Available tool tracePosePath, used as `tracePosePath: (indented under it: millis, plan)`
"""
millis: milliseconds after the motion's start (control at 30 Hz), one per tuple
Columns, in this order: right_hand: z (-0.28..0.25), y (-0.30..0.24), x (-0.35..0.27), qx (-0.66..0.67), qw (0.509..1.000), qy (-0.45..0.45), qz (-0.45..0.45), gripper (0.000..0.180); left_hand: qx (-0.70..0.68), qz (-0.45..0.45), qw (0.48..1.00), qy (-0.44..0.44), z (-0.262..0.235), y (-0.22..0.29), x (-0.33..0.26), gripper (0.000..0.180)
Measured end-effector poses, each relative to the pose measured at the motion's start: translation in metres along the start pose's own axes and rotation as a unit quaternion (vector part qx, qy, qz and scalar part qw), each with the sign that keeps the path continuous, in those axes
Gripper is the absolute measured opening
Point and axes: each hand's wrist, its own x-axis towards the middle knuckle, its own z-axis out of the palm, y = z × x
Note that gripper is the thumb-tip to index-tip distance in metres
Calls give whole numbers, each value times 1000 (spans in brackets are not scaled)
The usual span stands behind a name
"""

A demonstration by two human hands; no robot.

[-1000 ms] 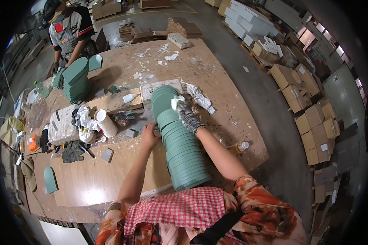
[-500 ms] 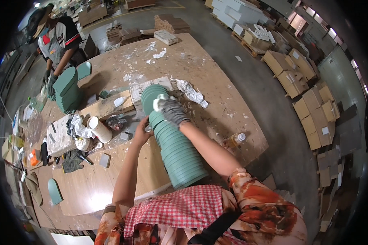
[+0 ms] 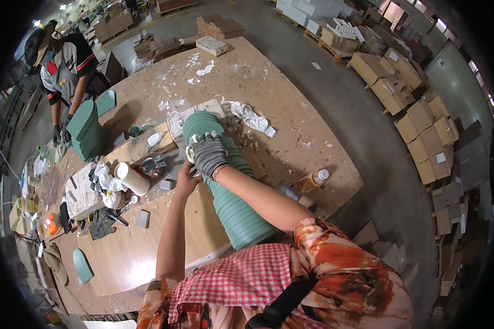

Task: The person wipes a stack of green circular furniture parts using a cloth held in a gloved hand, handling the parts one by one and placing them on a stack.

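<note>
A long row of green round-ended boards (image 3: pixel 237 211) leans in a tight stack from the table's middle toward my body. Its far end rests against a white-smeared block (image 3: pixel 175 122). My right hand (image 3: pixel 211 156), in a grey striped glove, presses a bunched white cloth (image 3: pixel 191 147) to the left edge of the boards near the far end. Bare and just below it, my left hand (image 3: pixel 186 180) grips the stack's left edge; its fingertips are partly hidden behind the glove and boards.
Left of the stack lie a white cup (image 3: pixel 133 179), a dark glove (image 3: pixel 101 222), a small grey block (image 3: pixel 142 219) and a loose green board (image 3: pixel 83 266). A bottle (image 3: pixel 313 180) stands to the right. Across the table, a co-worker (image 3: pixel 68 71) stands by another green stack (image 3: pixel 86 131).
My right hand has moved with the white cloth from the top face of the boards leftward and nearer, to their left edge. My left hand stays at that side, slightly lower.
</note>
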Motion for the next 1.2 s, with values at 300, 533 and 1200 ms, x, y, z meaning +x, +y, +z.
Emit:
tracePosePath:
  millis: [300,533,1200]
  plan:
    - [1,67,4,242,965,-45,92,36,-55,-9,998,-11,5,7,-3,76]
    - [66,101,0,420,885,181,89,47,-38,11,999,-13,10,2,4,76]
    - [2,11,-47,-20,989,-39,-145,49,-5,2,1000,1,4,-3,-2,68]
